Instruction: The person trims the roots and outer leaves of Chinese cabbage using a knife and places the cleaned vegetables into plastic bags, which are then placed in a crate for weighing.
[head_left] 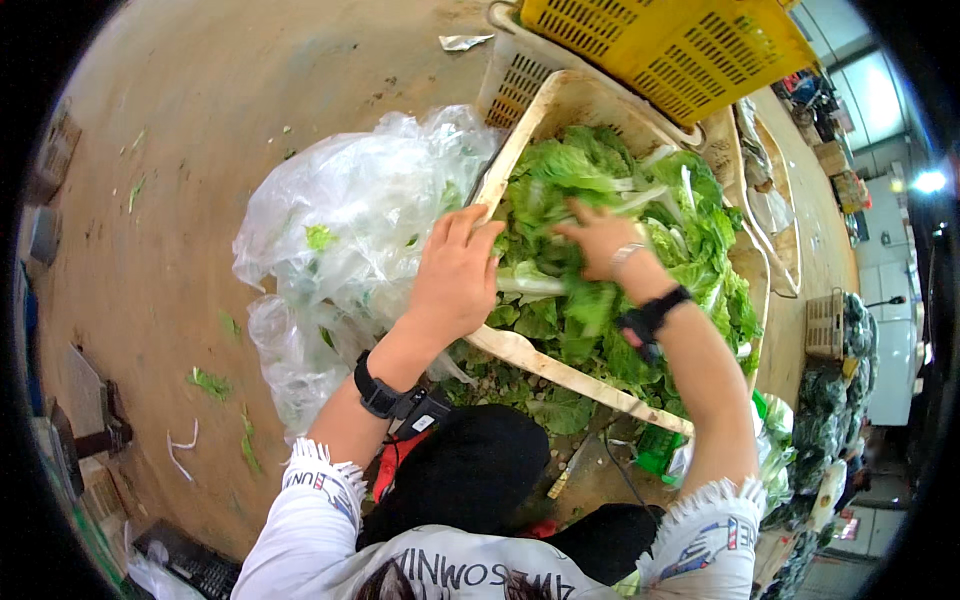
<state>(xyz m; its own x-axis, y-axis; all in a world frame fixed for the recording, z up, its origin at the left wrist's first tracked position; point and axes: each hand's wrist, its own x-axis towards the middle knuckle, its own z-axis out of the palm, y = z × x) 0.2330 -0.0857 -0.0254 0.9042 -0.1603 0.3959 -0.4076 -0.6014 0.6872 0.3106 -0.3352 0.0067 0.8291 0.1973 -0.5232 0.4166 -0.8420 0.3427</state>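
Note:
My left hand [458, 275] lies at the left side of a white plastic crate [570, 372], its fingers bent over the rim. Leafy green vegetables with pale stalks [715, 210] fill the crate. Over the leaves is my right hand [605, 243], slightly blurred, with fingers apart and nothing visibly gripped. A blurred leaf hangs just below that hand. Black straps circle both forearms, and a metal watch band [628, 255] sits at the right wrist. Against the crate's left side rests crumpled clear plastic sheeting [340, 215] with bits of leaf on it.
Behind the crate a yellow slotted crate [680, 50] rests above another white crate [515, 75]. More white containers [785, 225] stand to the right. A knife-like tool [570, 470] lies on the ground by my knees. Leaf scraps [210, 383] dot the floor at left.

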